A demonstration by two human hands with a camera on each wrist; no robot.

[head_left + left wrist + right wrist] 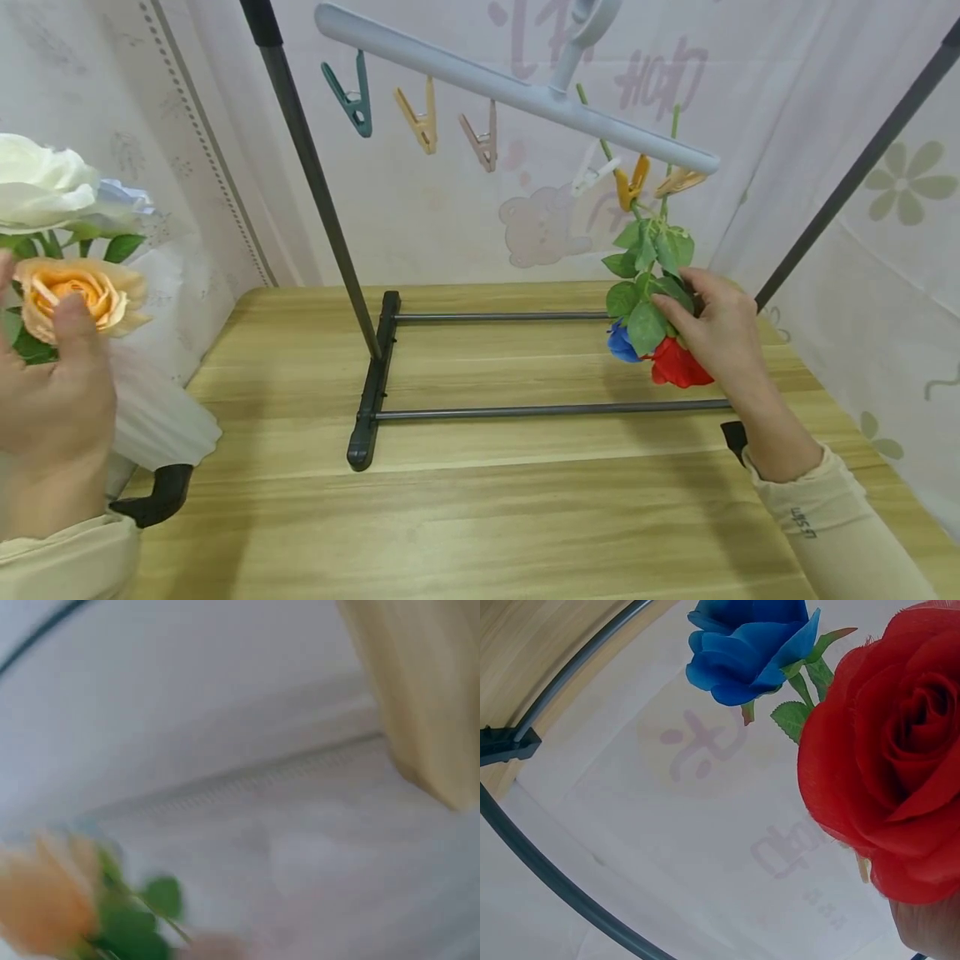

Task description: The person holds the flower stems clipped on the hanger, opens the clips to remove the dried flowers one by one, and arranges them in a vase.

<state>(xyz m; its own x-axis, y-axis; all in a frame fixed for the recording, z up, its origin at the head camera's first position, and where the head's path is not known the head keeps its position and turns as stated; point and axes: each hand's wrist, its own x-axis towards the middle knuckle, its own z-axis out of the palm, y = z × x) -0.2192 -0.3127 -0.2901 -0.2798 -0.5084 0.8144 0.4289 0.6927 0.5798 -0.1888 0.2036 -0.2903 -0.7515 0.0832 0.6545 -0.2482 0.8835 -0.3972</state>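
My right hand (716,321) pinches the red rose (678,362) among its leaves, just above the bloom, which hangs head down. Beside it a blue rose (622,342) also hangs head down. Both green stems run up to an orange clothespin (632,185) and a tan clothespin (678,181) on the pale blue hanger (517,87). At the left edge, my left hand (56,417) is raised, thumb apart from the fingers, in front of an orange rose (112,292); part of this hand is out of frame. Blurred in the left wrist view, the orange rose (45,900) has a fingertip near its stem.
A white clothespin (595,177) and teal (356,100), yellow (420,121) and pinkish (483,142) ones hang from the hanger. A black rack frame (378,367) stands on the wooden table (480,500). White roses (45,183) rise above the orange one at left.
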